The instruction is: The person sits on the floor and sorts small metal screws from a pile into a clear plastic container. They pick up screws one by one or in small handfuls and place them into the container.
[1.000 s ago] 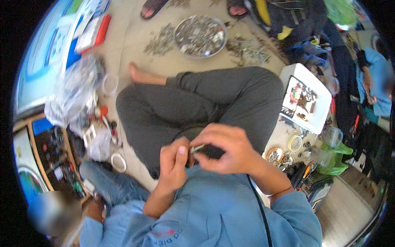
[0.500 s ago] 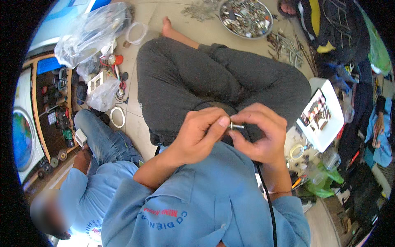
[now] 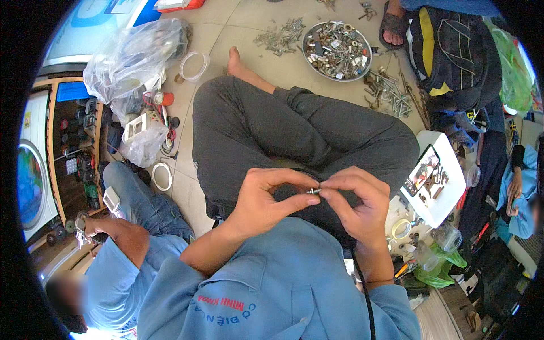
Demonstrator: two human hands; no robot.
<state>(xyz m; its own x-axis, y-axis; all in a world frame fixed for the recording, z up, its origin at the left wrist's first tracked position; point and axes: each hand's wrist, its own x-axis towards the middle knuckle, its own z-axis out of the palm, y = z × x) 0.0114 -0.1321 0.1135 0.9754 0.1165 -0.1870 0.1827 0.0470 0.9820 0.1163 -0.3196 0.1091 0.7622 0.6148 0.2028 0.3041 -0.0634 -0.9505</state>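
A small silvery metal bolt (image 3: pixel 313 191) is held over my lap, between the fingertips of both hands. My left hand (image 3: pixel 265 199) has its thumb and forefinger closed about one end of it. From the other side, my right hand (image 3: pixel 362 205) pinches the bolt's other end, with the fingertips covering it. The two hands nearly meet there. Only a short stretch of the bolt shows, so its exact kind is hard to tell.
Ahead lies a round metal tray (image 3: pixel 338 78) full of mixed hardware, with loose screws (image 3: pixel 391 96) beside it. To the right stands a white bin (image 3: pixel 447 192) with a phone (image 3: pixel 425 170) on it. A co-worker (image 3: pixel 144 243) sits close on my left; a plastic bag (image 3: pixel 136 56) lies farther off.
My hands have turned the bolt: its shank stuck out to the right before and now lies mostly hidden between both hands' fingertips. The co-worker's hand on the left has moved nearer their body.
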